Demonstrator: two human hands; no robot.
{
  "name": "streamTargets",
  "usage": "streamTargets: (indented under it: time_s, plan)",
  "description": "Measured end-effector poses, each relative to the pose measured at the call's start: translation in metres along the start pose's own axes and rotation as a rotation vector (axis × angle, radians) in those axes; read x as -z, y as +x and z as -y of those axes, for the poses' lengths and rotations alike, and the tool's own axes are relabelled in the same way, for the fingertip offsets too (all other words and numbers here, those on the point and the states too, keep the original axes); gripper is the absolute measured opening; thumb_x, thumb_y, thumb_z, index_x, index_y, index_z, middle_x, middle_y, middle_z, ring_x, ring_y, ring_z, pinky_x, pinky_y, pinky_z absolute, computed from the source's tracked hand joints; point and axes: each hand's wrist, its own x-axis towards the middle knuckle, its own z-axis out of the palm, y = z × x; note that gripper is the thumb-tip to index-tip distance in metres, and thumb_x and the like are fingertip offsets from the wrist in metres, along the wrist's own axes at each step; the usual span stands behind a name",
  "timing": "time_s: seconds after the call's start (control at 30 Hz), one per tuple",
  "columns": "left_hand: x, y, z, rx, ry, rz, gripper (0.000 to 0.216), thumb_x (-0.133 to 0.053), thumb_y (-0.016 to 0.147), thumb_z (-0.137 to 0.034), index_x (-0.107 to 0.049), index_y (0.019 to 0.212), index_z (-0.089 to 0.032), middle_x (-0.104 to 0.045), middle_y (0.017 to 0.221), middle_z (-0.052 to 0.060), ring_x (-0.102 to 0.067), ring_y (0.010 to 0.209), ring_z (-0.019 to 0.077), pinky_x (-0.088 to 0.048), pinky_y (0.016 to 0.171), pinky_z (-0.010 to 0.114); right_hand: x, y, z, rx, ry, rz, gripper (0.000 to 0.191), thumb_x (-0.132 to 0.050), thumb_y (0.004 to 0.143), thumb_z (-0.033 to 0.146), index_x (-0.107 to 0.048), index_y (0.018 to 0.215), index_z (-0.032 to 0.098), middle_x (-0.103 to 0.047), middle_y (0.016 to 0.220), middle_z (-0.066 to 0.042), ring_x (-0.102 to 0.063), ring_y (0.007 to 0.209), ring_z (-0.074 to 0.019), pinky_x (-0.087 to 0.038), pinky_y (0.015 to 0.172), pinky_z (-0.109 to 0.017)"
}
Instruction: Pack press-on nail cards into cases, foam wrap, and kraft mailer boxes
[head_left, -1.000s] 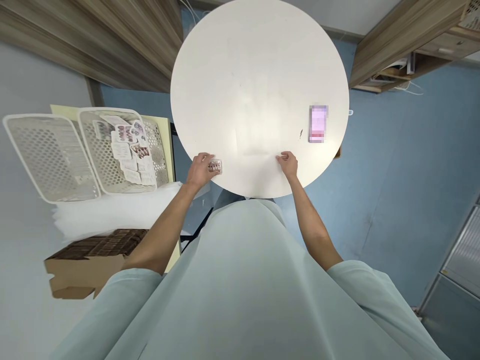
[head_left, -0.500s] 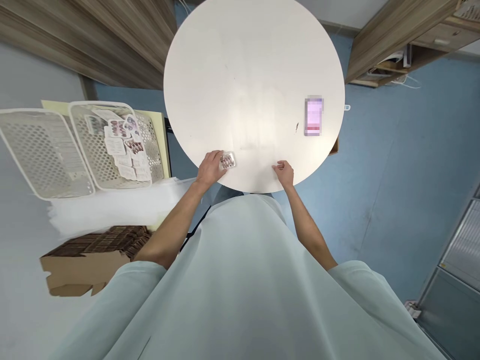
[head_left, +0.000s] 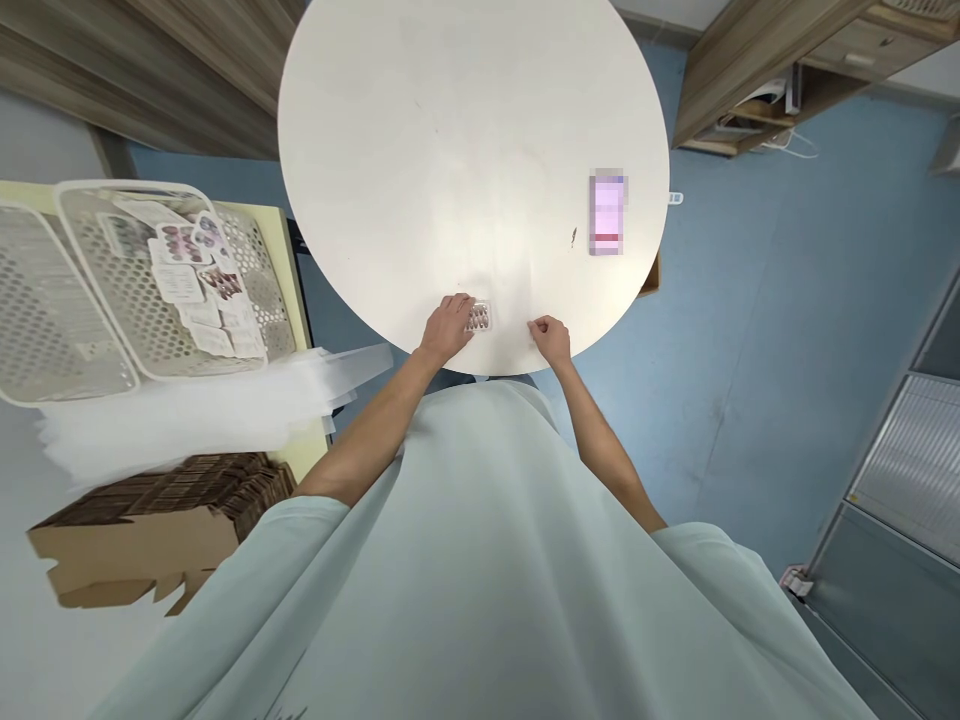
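Near the front edge of the round white table [head_left: 465, 190], my left hand [head_left: 448, 328] has its fingers closed over the left side of a small clear pack [head_left: 480, 317]. Inside the pack are rows of dark reddish, nail-shaped pieces, which look like press-on nails. The pack lies at or just above the tabletop; I cannot tell which. A short distance to the right, my right hand [head_left: 551, 340] is curled, thumb and fingers drawn together. Nothing shows between its fingers.
A phone [head_left: 607, 213] with a blurred screen lies on the table's right side. On a side table at left are a white perforated basket [head_left: 105, 240] with several similar packs, a second basket [head_left: 45, 310], white translucent sheets [head_left: 187, 405] and a stack of folded cardboard [head_left: 150, 545].
My left hand has moved right with the pack, closer to my right hand. The fingers of my right hand have drawn together. The whole view has shifted slightly.
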Motion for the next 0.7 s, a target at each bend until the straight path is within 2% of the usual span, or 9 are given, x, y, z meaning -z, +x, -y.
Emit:
streamTargets:
  time_s: [0.17,0.27,0.4,0.5,0.6,0.7]
  plan:
    - [-0.002,-0.001,0.001,0.011,-0.007,-0.009,0.073,-0.069,0.093,-0.02,-0.056,0.165,-0.015,-0.056,0.172,0.019,-0.051,0.156,0.0423,-0.053,0.126,0.058,0.001,-0.009,0.008,0.058,-0.007,0.009,0.019,-0.064,0.107,0.036,-0.07,0.094,0.024,-0.083,0.101,-0.006,-0.075,0.096,-0.0239,-0.056,0.086,-0.035]
    - [-0.004,0.0,0.001,-0.001,-0.017,-0.021,0.075,-0.069,0.092,-0.018,-0.056,0.166,-0.015,-0.057,0.171,0.019,-0.05,0.157,0.0429,-0.051,0.128,0.06,-0.002,-0.018,0.015,0.124,-0.024,0.011,0.019,-0.062,0.109,0.037,-0.071,0.098,0.024,-0.082,0.103,-0.005,-0.075,0.098,-0.0234,-0.056,0.088,-0.035]
    - [-0.007,0.0,0.001,-0.002,-0.04,-0.019,0.078,-0.07,0.091,-0.017,-0.055,0.168,-0.015,-0.055,0.173,0.021,-0.049,0.159,0.0433,-0.049,0.13,0.06,-0.013,-0.03,0.032,0.257,-0.101,0.018,0.018,-0.061,0.111,0.034,-0.072,0.102,0.023,-0.08,0.114,-0.008,-0.074,0.105,-0.0239,-0.057,0.092,-0.036]
    - [-0.009,-0.004,0.001,0.008,-0.104,-0.036,0.082,-0.074,0.094,-0.024,-0.049,0.172,-0.014,-0.049,0.18,0.021,-0.046,0.165,0.0429,-0.044,0.135,0.059,-0.027,-0.036,0.048,0.352,-0.176,0.065,0.018,-0.061,0.113,0.032,-0.074,0.106,0.023,-0.076,0.12,-0.009,-0.073,0.111,-0.0246,-0.056,0.092,-0.036]
    - [-0.008,-0.013,0.0,0.089,-0.245,-0.144,0.07,-0.065,0.108,-0.041,-0.049,0.172,-0.018,-0.047,0.182,0.019,-0.048,0.166,0.0396,-0.043,0.137,0.056,-0.042,-0.038,0.063,0.391,-0.253,0.133,0.018,-0.06,0.115,0.032,-0.076,0.11,0.024,-0.074,0.123,-0.009,-0.072,0.111,-0.0246,-0.056,0.09,-0.035]
    - [-0.004,-0.022,-0.003,0.281,-0.418,-0.256,0.054,-0.046,0.117,-0.051,-0.061,0.16,-0.021,-0.062,0.168,0.019,-0.065,0.15,0.0351,-0.054,0.127,0.051,-0.058,-0.035,0.073,0.415,-0.329,0.189,0.02,-0.061,0.116,0.032,-0.078,0.111,0.024,-0.072,0.124,-0.01,-0.07,0.112,-0.0257,-0.056,0.091,-0.036]
